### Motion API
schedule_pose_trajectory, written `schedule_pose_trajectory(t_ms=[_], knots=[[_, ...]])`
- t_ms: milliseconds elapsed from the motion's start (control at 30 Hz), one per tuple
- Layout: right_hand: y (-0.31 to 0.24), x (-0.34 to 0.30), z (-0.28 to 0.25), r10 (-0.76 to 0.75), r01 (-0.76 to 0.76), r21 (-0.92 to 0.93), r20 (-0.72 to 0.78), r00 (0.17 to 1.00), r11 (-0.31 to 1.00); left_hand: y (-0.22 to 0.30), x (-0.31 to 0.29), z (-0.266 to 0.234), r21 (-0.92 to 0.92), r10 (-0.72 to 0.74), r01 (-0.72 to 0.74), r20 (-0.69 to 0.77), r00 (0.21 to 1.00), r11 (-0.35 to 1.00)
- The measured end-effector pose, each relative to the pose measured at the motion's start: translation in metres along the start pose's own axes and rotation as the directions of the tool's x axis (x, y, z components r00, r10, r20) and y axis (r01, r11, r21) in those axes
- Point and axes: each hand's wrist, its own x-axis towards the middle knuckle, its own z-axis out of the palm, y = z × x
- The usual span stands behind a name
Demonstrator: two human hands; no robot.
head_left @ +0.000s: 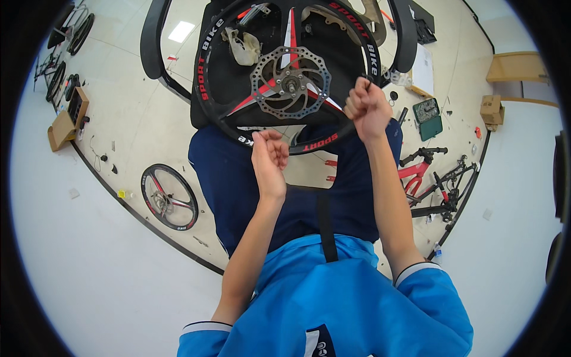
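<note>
A black bicycle wheel [209,110] with three red-and-white spokes lies in front of me, partly over my legs. Its disc brake rotor [317,66] faces up around the hub. At the wheel's near edge is my left hand [269,163], fingers loosely curled and apart, with no object visible in it; contact with the rim is unclear. My right hand [370,110] is closed in a fist by the right side of the rim. A small dark bit shows above that fist, too small to name.
Under the wheel is a black chair with armrests [153,41]; a crumpled pale plastic bag [245,49] lies there. On the floor are a second wheel [189,202], a pink-and-black bike frame [416,175], a green case [429,128] and an opened cardboard box [59,131].
</note>
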Motion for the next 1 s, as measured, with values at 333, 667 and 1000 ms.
schedule_pose_trajectory(t_ms=[333,667,1000], knots=[[0.020,0.036,0.001,0.053,-0.045,-0.123,0.067,0.996,0.991,-0.045,-0.009,-0.042,0.054,-0.101,0.105,-0.070,0.992,0.993],[0.026,0.033,0.001,0.059,-0.057,-0.043,0.055,0.997,0.997,-0.037,-0.002,-0.041,0.060,-0.068,0.070,-0.042,0.997,0.996],[-0.006,-0.022,0.024,0.088,-0.374,0.628,0.437,0.895,0.683,-0.023,-0.013,-0.010,0.145,0.013,-0.033,0.133,0.991,0.989]])
